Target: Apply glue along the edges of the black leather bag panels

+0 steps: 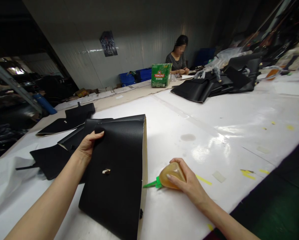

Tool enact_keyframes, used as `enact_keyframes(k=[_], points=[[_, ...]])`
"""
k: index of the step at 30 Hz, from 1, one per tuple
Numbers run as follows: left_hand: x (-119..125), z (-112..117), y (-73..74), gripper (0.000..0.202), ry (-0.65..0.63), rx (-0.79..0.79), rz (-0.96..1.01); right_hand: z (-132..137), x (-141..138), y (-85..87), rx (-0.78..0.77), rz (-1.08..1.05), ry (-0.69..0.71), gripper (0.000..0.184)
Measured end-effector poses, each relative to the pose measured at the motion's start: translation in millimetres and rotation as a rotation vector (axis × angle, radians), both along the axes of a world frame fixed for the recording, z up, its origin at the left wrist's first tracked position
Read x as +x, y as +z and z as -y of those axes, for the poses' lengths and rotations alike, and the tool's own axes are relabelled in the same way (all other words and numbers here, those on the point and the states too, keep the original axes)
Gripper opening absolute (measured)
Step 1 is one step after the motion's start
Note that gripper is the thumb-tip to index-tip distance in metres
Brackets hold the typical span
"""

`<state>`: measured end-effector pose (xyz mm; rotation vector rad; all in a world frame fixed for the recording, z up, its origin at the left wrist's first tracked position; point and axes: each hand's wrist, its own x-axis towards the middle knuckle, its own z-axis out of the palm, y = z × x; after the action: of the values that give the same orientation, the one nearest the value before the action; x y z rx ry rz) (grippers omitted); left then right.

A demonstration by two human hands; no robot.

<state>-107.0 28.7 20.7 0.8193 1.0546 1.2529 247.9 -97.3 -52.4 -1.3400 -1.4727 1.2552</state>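
Note:
My left hand grips the upper left part of a black leather bag piece, its thumb on the front face. A small gold metal fitting shows on that face, and the pale raw edge of the piece faces right. In my right hand is a squeeze glue bottle with amber contents, its fingers wrapped round the body. The bottle's green nozzle points left, its tip at or very close to the raw edge.
More black leather pieces lie to the left, and a larger heap sits at the back right. A green carton stands near a seated person. Yellow scraps dot the white table.

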Motion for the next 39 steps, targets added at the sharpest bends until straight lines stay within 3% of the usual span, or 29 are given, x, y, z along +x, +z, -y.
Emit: enact_keyframes(k=[3,9,15,20,24,30,35,39], points=[[-2.0,1.0,0.6,0.023,0.002,0.006,-0.002,5.8,-1.0,0.5,-0.05,-0.057,0.129,0.037],[-3.9,4.7,2.1,0.025,0.003,0.023,0.0,-2.0,-2.0,0.9,0.031,0.032,-0.092,0.038],[-6.2,5.1,4.6,0.026,0.005,0.034,0.007,10.3,-1.9,2.8,-0.075,-0.08,0.132,0.037],[-13.3,3.8,14.4,0.021,0.046,0.086,0.01,10.6,4.4,6.0,-0.06,-0.096,-0.072,0.038],[-16.2,5.6,20.2,0.021,0.043,0.107,0.014,6.8,2.3,5.0,-0.006,-0.01,-0.109,0.04],[-15.6,9.2,16.3,0.016,0.052,0.097,0.026,14.2,1.0,2.7,-0.056,0.024,0.033,0.04],[-16.6,5.8,13.1,0.019,0.045,0.103,0.038,13.3,1.2,2.7,-0.046,0.025,-0.048,0.04],[-19.0,1.1,10.3,0.023,0.047,0.114,0.054,14.4,0.7,0.7,-0.059,0.023,0.024,0.039]])
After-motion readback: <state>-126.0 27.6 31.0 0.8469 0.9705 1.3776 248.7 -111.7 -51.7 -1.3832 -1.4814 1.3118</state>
